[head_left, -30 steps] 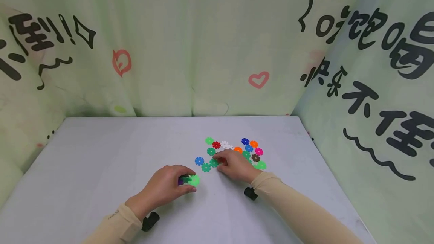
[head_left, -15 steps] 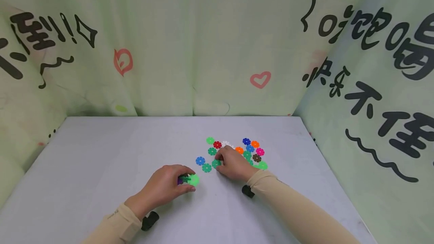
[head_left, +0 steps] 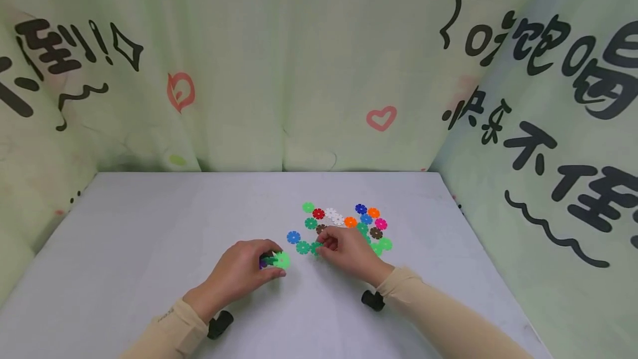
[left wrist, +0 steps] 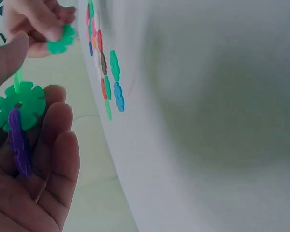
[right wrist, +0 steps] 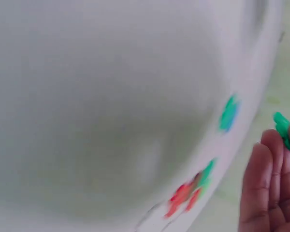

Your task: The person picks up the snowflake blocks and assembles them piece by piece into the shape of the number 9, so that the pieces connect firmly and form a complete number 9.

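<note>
In the head view my left hand (head_left: 238, 271) holds a small cluster of joined plastic snowflake discs, raised over the table. A light green disc (head_left: 282, 260) faces right on it; in the left wrist view a green disc (left wrist: 31, 102) and a purple disc (left wrist: 20, 147) slot into each other. Between thumb and fingers, my right hand (head_left: 355, 255) pinches a single green snowflake disc (left wrist: 62, 40), lifted off the table in both wrist views. Loose discs lie around and behind it, among them a blue disc (head_left: 293, 237) and a red disc (head_left: 318, 214).
Several more discs lie flat at the back right, such as an orange disc (head_left: 374, 213) and a pink disc (head_left: 381, 224). The white table (head_left: 164, 220) is backed by a printed curtain (head_left: 239, 71) on three sides. Each wrist wears a black camera (head_left: 372, 300).
My right hand has picked a green disc out of the pile and drawn slightly toward me, uncovering a brown disc and white discs. The left hand has barely shifted with its cluster.
</note>
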A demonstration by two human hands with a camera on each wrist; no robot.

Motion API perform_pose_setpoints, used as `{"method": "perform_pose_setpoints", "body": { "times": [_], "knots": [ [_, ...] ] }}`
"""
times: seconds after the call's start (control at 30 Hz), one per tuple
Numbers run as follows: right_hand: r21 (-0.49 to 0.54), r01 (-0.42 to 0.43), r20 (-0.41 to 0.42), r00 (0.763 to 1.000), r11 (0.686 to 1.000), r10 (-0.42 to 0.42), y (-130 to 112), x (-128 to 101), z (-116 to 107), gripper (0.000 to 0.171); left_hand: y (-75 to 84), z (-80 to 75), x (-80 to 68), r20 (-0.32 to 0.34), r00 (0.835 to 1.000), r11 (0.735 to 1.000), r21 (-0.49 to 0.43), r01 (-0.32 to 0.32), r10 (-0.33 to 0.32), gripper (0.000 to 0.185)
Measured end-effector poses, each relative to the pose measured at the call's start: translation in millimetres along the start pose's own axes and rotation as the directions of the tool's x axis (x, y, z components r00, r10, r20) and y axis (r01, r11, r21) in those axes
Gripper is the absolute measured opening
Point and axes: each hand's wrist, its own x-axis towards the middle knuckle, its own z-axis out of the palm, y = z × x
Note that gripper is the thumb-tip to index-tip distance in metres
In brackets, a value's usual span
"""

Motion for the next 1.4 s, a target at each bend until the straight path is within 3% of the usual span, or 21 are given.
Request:
{"method": "perform_pose_setpoints", "body": {
  "times": [0.1, 0.23, 0.83, 1.1, 1.23, 1.4],
  "knots": [
    [0.088, 0.085, -0.036, 0.996, 0.992, -0.083, -14.8, -12.4, 1.6, 0.011, 2.1, -0.1, 1.4, -0.017, 1.000, 1.000, -0.002, 0.027, -0.027, 0.032],
    [0.122, 0.194, -0.063, 0.980, 0.973, -0.187, -30.8, -20.6, 5.4, 0.013, 5.4, 0.9, 2.9, -0.027, 0.999, 0.999, -0.014, 0.046, -0.046, 0.032],
    [-0.007, 0.414, -0.175, 0.896, 0.910, -0.408, -39.5, -24.3, 17.0, 0.017, 15.4, 3.1, 5.5, -0.038, 0.999, 0.998, -0.064, 0.029, -0.031, 0.030],
    [-0.039, 0.504, -0.239, 0.834, 0.863, -0.497, -39.4, -19.6, 23.0, 0.019, 18.0, 2.8, 6.0, -0.080, 0.997, 0.996, -0.085, 0.005, -0.012, 0.028],
    [-0.016, 0.488, -0.229, 0.848, 0.873, -0.478, -38.5, -17.5, 21.7, 0.020, 19.5, 3.9, 6.9, -0.087, 0.996, 0.997, -0.068, 0.027, -0.033, 0.032],
    [0.102, 0.404, -0.189, 0.905, 0.909, -0.381, -35.1, -16.8, 20.0, 0.025, 20.8, 5.0, 8.4, -0.056, 0.997, 0.998, -0.020, 0.057, -0.058, 0.041]
  ]
}}
